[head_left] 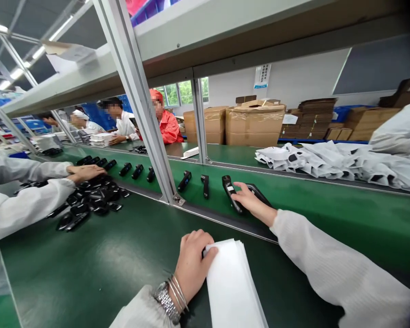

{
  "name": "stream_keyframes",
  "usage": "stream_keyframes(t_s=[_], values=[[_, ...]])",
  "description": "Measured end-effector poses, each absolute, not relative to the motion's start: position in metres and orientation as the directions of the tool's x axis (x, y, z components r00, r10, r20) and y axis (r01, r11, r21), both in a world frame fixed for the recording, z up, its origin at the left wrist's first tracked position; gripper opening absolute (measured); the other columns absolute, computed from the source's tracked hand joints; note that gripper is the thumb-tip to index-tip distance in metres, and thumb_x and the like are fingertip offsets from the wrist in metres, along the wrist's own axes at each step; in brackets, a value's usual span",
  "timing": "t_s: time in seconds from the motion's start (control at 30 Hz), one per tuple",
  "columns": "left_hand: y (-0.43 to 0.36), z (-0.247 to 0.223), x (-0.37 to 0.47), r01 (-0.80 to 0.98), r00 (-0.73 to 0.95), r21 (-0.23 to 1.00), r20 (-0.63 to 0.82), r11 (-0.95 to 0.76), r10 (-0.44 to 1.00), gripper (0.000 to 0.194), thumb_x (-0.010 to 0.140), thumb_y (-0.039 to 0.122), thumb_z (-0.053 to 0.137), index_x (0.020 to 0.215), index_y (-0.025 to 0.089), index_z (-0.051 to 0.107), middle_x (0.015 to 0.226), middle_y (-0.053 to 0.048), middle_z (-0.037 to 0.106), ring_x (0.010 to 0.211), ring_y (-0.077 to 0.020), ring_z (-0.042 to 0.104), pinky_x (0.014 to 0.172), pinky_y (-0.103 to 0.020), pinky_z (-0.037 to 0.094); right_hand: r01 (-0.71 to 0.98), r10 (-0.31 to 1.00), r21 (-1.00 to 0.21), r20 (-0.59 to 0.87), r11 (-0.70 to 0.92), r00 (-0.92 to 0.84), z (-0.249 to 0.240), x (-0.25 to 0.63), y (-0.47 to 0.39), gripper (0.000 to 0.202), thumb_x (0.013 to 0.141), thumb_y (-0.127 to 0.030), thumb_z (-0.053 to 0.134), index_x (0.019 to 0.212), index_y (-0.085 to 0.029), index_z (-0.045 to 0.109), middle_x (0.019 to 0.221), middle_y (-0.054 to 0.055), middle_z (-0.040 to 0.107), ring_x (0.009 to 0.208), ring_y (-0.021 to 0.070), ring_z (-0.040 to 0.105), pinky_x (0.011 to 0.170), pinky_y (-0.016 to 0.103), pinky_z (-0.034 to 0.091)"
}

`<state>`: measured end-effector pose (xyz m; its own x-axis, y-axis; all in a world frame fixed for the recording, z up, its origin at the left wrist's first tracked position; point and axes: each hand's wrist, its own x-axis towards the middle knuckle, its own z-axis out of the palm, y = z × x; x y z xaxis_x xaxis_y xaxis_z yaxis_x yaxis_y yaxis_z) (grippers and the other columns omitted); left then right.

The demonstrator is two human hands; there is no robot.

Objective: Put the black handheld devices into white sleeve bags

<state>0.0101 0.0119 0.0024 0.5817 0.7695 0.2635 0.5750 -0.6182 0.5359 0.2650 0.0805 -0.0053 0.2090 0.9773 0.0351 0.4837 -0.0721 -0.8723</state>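
Note:
My left hand is closed on the upper end of a stack of white sheets or flat bags, with the thumb on top. A small dark bit shows under that thumb; I cannot make out what it is. Over the green belt, my right hand has its fingers apart, with the tips at the side of a black handheld device bearing a white label. Another black item lies behind this hand, partly hidden by it. More black devices are spaced along the belt to the left.
A metal post rises between table and belt, under an overhead shelf. A co-worker's hands rest by a pile of black pieces. White bags lie beyond the belt at right; cartons stand behind.

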Motion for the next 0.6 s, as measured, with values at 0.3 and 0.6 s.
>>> stream_keyframes(t_s=[0.3, 0.6], values=[[0.009, 0.008, 0.012, 0.529, 0.603, 0.489, 0.357, -0.693, 0.713, 0.015, 0.092, 0.016, 0.044, 0.086, 0.021, 0.057, 0.081, 0.002, 0.059, 0.079, -0.0163, 0.051, 0.093, -0.040, 0.034, -0.172, 0.980, -0.969, 0.159, 0.178, 0.120, 0.015, 0.236, 0.015, 0.102, 0.068, -0.032, 0.079, 0.141, -0.034, 0.008, 0.102, 0.001, 0.058, 0.081, 0.0196, 0.068, 0.076, 0.042, 0.057], [-0.002, 0.012, 0.008, 0.446, 0.544, 0.631, 0.372, -0.635, 0.752, 0.007, 0.084, 0.020, 0.058, 0.078, 0.020, 0.057, 0.093, -0.002, 0.053, 0.095, -0.0205, 0.050, 0.093, -0.037, 0.037, -0.151, 0.984, -0.973, 0.176, 0.177, 0.017, 0.001, 0.201, 0.001, 0.084, 0.075, -0.029, 0.073, 0.135, -0.039, 0.015, 0.123, 0.004, 0.053, 0.076, 0.0142, 0.066, 0.070, 0.033, 0.057]])
